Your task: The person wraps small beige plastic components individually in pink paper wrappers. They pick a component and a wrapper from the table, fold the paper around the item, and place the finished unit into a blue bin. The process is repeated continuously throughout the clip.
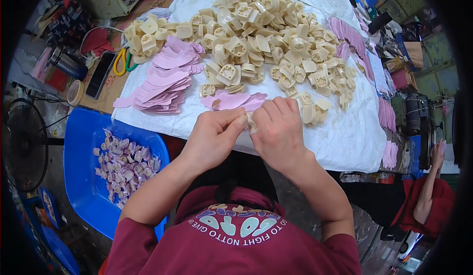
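Note:
Close together at the table's near edge, both hands are closed on one small cream plastic shoe heel (251,121), mostly hidden by the fingers. My left hand (213,134) pinches its left side between thumb and forefinger. My right hand (279,133) wraps over its right side. Just beyond the fingers lie a few loose pink cut sheets (229,100). A stack of similar pink pieces (165,80) rests farther left. Behind them spreads a large heap of cream shoe heels (261,43), some showing hollow, ribbed undersides.
A white cloth (335,142) covers the table. Below its left edge stands a blue basin (81,176) holding many pink-and-cream pieces. Yellow-handled scissors (119,62), a phone (100,75) and a tape roll (75,92) lie at left. Another person (428,201) is at right.

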`<act>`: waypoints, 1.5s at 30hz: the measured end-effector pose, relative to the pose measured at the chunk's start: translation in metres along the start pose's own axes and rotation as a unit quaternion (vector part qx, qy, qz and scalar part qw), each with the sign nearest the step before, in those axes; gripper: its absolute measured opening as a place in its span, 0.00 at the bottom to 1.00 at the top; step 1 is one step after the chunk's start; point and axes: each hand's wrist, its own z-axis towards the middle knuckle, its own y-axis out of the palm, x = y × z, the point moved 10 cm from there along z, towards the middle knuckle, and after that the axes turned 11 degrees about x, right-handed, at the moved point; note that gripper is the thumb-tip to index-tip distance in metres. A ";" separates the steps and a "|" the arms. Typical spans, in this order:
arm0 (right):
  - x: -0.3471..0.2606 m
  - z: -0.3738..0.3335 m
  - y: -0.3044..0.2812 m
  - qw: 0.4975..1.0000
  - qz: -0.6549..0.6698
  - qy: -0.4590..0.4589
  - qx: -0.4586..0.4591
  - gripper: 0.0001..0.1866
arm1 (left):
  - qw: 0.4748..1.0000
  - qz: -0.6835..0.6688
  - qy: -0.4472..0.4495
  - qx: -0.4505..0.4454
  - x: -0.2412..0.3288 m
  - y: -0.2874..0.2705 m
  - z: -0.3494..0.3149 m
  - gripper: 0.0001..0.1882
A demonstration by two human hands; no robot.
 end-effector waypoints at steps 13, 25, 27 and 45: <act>0.010 -0.012 -0.004 0.983 0.165 0.074 -0.019 0.10 | 0.965 0.132 0.011 -0.228 0.025 0.018 0.009 0.04; 0.048 -0.048 0.022 0.823 0.379 0.423 0.029 0.08 | 0.962 -0.253 0.013 -0.104 -0.001 0.009 0.004 0.11; 0.046 -0.046 0.023 0.851 0.324 0.413 0.023 0.08 | 0.981 -0.158 0.100 -0.050 0.011 0.004 0.005 0.09; 0.025 -0.018 -0.022 0.955 0.243 0.155 0.071 0.26 | 0.960 -0.185 0.208 -0.028 0.040 -0.012 -0.028 0.11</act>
